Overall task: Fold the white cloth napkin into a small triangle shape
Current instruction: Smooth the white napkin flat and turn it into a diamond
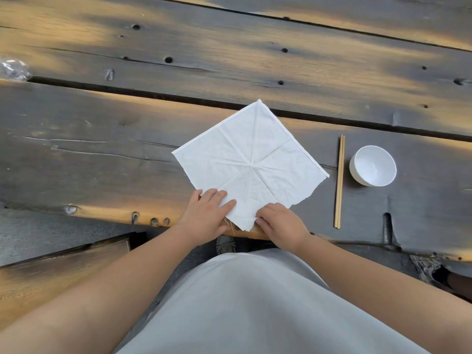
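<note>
- Grey fabric garment (255,302), nearest the camera, filling the lower centre of the view; both bare forearms reach forward over it.
- Wooden bench or lower plank (63,267), lower left, below the table's near edge.
- Left hand (207,218): fingers extended and lying flat, side by side, on the near left edge of the napkin, pressing it to the table.
- Right hand (281,224): fingers curled, pinching the napkin's nearest corner at the table's edge.
- White cloth napkin (251,162): lies unfolded and flat on the table, turned as a diamond, one corner toward the person and the opposite corner reaching the gap between planks. Creases radiate from its centre. The two far edges are hemmed; the two near edges are ragged, with loose threads at the near corner.
- Pair of pale wooden chopsticks (339,181): just right of the napkin, laid together, pointing away from the person.
- White bowl (373,166): right of the chopsticks, upright, apart from them. Contents: nothing visible inside; interior plain white.
- Weathered wooden table (102,154): broad dark planks with knots, holes, cracks and patches of warm light.
- Crumpled clear plastic (14,70): far left, at the frame's edge, well apart from the napkin.
</note>
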